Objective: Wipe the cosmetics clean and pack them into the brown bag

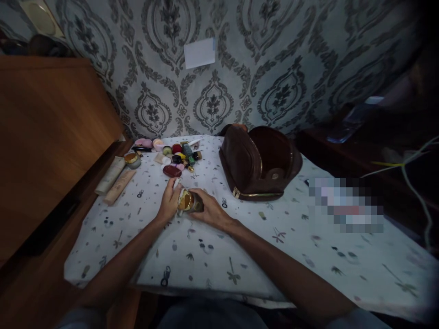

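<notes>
At the middle of the table, my right hand (211,211) is wrapped round a small jar with a shiny gold lid (186,200). The jar is tilted so its lid faces left. My left hand (168,202) is closed at the lid side, with a thin white tissue-like piece (177,183) between its fingers and the jar. Just beyond the hands lies a dark red oval case (172,171). A brown zippered cosmetic bag (245,157) stands open to the right of my right hand.
Several small cosmetics, including a green bottle (188,152), cluster at the back. Two tubes, one grey-white (110,176) and one beige (119,187), lie left beside another gold-lidded jar (132,160). A wooden cabinet (51,137) borders the left; a blurred-out patch (346,205) is right.
</notes>
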A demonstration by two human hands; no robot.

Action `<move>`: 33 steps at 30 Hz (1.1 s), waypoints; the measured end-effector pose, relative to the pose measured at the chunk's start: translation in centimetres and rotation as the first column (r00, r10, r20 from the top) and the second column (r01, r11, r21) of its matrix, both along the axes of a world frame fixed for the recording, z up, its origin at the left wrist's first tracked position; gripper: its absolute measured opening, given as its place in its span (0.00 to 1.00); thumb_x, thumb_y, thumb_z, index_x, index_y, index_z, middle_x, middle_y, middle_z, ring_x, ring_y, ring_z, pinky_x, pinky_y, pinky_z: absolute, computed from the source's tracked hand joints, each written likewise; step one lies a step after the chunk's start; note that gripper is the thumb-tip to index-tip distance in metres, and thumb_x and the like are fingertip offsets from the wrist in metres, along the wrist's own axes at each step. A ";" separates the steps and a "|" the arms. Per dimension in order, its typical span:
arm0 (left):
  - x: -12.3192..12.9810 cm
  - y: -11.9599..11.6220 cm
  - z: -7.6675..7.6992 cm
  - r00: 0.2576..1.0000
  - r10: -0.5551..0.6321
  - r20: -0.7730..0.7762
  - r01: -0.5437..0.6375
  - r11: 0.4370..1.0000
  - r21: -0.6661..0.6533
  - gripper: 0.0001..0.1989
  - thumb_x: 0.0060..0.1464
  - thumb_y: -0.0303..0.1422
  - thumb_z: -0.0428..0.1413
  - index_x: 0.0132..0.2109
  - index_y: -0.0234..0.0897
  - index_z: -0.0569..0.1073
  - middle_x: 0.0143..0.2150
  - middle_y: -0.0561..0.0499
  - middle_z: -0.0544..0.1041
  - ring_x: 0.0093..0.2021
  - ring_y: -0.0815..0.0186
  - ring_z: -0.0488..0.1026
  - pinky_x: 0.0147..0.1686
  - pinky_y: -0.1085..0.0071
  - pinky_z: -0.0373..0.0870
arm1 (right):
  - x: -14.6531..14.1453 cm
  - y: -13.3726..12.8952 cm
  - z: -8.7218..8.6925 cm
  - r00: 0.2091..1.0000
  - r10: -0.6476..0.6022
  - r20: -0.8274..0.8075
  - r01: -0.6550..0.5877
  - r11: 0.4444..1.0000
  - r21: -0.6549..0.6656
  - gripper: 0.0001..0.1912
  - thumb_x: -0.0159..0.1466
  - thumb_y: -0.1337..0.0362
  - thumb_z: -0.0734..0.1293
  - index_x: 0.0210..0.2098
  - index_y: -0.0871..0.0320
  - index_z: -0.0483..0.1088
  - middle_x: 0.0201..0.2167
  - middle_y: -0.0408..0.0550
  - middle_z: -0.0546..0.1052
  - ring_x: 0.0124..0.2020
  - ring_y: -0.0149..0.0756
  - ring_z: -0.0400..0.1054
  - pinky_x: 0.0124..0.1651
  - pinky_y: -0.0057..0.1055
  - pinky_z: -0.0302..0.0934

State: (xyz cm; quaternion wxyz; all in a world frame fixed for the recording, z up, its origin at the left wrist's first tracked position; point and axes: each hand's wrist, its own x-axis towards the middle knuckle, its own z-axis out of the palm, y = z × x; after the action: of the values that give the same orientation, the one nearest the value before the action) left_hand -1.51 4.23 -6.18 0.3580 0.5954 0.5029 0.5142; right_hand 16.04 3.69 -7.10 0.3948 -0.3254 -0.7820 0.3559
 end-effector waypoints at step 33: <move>-0.6 -1.3 -0.9 0.708 -0.140 -0.693 0.261 0.963 0.071 0.39 0.64 0.52 0.42 0.71 0.31 0.45 0.64 0.34 0.63 0.59 0.48 0.64 0.58 0.50 0.62 | 0.4 1.0 -1.1 0.987 -0.162 0.011 0.160 0.981 0.108 0.27 0.58 0.57 0.71 0.55 0.57 0.65 0.49 0.54 0.72 0.51 0.47 0.66 0.55 0.46 0.62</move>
State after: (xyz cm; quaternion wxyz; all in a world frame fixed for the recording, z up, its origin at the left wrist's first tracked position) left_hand -2.06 2.96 -7.05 0.1522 0.8207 0.4869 0.2573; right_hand 16.46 4.65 -8.19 0.4312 -0.3697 -0.7749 0.2772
